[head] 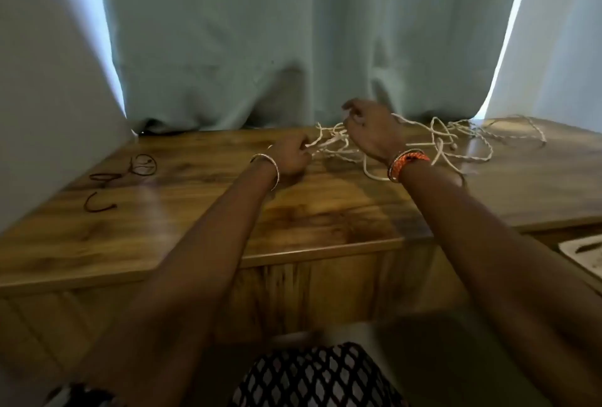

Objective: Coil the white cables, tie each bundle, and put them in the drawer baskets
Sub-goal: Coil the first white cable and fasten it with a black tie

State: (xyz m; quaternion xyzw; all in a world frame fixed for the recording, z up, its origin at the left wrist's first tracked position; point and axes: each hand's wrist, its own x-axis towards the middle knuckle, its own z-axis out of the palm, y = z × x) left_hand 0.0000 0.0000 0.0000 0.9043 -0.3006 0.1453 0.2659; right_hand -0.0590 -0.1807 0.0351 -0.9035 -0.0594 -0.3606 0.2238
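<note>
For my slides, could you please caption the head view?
Both hands, left and right, grip tangled white cables on a wooden table.

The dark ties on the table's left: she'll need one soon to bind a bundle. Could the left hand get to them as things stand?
Probably yes. The dark ties lie in the open on the table, with nothing between them and the left hand. But that hand now pinches the white cables, so it must let go first.

Bare forearms, thin silver bangle (275, 169), orange beaded bracelets (405, 162), black-and-white patterned garment (319, 377)
</note>
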